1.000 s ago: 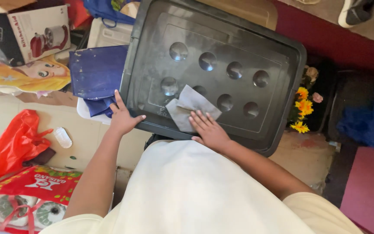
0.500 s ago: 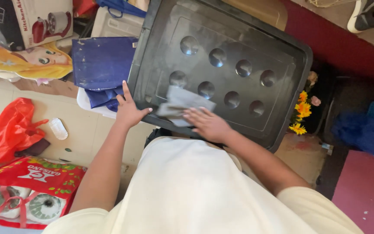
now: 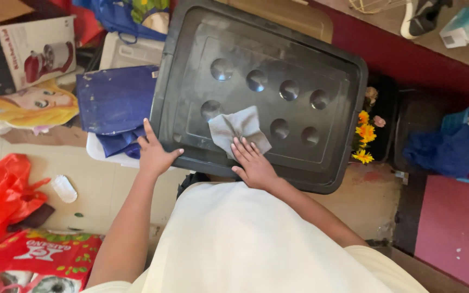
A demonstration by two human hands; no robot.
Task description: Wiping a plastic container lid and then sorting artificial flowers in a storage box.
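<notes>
Head view looks straight down over my pale cream shirt front onto a large black plastic storage-bin lid (image 3: 321,59) with a raised rim and round dimples pressed into its flat panel. My right hand (image 3: 253,165) lies flat on the near part of that lid, fingers (image 3: 243,147) straight and close together, their tips pressing the lower edge of a crumpled grey cloth (image 3: 238,127); nothing is gripped, the palm simply bears down. The cloth lies on the lid's panel between the dimples, just beyond my fingertips, one corner pointing back toward me. My left hand (image 3: 154,153) is spread wide on the lid's near left corner, thumb lying along the rim and fingers resting against the outer edge, holding nothing closed in it. Just beside that hand, to the left of the lid, a dark blue fabric bag (image 3: 116,100) lies on a white container. Farther left I see a cardboard box printed with a red stand mixer (image 3: 28,51), and below it a yellowish printed bag with a cartoon face (image 3: 25,106). A red plastic bag (image 3: 4,198) lies on the pale floor near a small white oval object (image 3: 64,188). To the right of the lid, yellow and orange artificial flowers (image 3: 363,135) sit just beside its edge, and a heap of blue cloth (image 3: 449,149) lies well apart.
</notes>
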